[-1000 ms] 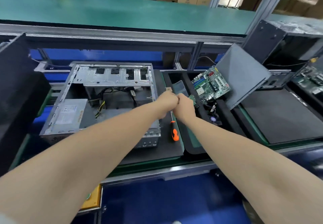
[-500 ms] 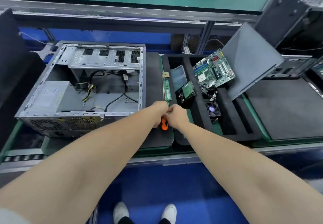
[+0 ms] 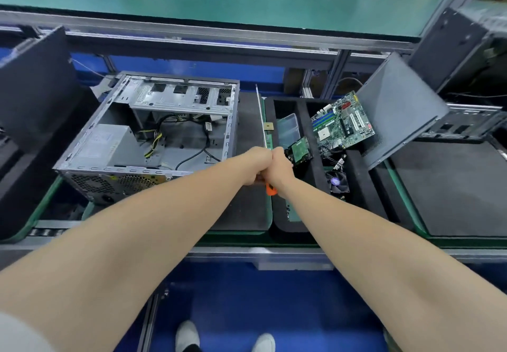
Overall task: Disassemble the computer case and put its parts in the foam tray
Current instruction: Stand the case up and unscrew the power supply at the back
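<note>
My left hand [image 3: 256, 166] and right hand [image 3: 281, 169] curl over the screwdriver [image 3: 271, 189], hold unseen; computer case [image 3: 175, 99] likely stiff, heavy, so grip frame edges.

No text, brand or number can be read: the pale label on the power supply [image 3: 102, 144], middle left of the frame inside the computer case [image 3: 175, 98], is blurred grey print, and the markings on the motherboard [image 3: 343, 124], right of centre, are too small.
</note>
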Tool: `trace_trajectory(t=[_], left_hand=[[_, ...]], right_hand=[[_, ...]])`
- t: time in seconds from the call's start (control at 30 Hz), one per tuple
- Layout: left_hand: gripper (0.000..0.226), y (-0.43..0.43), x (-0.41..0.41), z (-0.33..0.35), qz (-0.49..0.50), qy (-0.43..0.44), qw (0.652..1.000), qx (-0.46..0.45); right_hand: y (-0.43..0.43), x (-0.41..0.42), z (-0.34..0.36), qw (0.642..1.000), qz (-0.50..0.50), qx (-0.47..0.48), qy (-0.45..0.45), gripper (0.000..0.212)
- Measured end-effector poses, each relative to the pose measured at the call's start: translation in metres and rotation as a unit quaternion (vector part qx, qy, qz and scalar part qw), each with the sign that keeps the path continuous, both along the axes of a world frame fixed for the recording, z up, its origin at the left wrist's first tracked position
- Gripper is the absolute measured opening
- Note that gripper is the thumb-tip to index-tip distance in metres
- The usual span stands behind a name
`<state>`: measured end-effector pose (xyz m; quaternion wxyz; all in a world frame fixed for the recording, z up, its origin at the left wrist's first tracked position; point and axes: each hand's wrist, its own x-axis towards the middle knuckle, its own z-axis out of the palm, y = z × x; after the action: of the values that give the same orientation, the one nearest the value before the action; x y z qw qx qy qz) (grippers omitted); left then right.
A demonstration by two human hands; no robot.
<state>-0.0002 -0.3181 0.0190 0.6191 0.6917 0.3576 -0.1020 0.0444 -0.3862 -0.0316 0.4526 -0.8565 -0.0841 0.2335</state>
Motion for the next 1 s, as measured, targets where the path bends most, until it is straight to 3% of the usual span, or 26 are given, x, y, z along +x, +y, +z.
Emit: trace_trajectory(t=[0.13, 0.27, 0.43, 0.57, 0.7, 0.8, 0.9, 1.0], left_hand=[[0.025, 0.027, -0.005, 0.031, -0.031, -0.076, 0.992, 0.096], [0.023, 0.078, -0.028, 0.05, 0.021, -0.133, 0.972, 0.193], [0.022, 0.158, -0.074, 0.044, 0.029, -0.061, 0.924, 0.376], [0.023, 0.223, -0.119, 0.026, 0.015, 0.0, 0.879, 0.476], [0.067, 0.276, -0.155, 0.008, 0.026, 0.125, 0.846, 0.517], [0.106, 0.299, -0.171, -0.003, 0.034, 0.148, 0.874, 0.461], [0.115, 0.304, -0.177, -0.015, 0.037, 0.109, 0.869, 0.482], [0.125, 0.301, -0.175, -0.019, 0.039, 0.108, 0.856, 0.505]], right_hand=[[0.008, 0.008, 0.034, 0.994, -0.026, 0.028, -0.103, 0.02], [0.037, 0.0, 0.06, 0.983, 0.05, 0.013, -0.178, 0.042], [0.102, -0.041, 0.081, 0.954, 0.169, -0.031, -0.247, 0.057], [0.153, -0.08, 0.082, 0.941, 0.254, -0.036, -0.222, 0.039], [0.191, -0.115, 0.077, 0.926, 0.317, -0.068, -0.193, 0.037], [0.209, -0.129, 0.077, 0.903, 0.364, -0.128, -0.186, 0.048], [0.221, -0.135, 0.08, 0.872, 0.402, -0.199, -0.196, 0.067], [0.222, -0.135, 0.077, 0.877, 0.391, -0.194, -0.199, 0.053]])
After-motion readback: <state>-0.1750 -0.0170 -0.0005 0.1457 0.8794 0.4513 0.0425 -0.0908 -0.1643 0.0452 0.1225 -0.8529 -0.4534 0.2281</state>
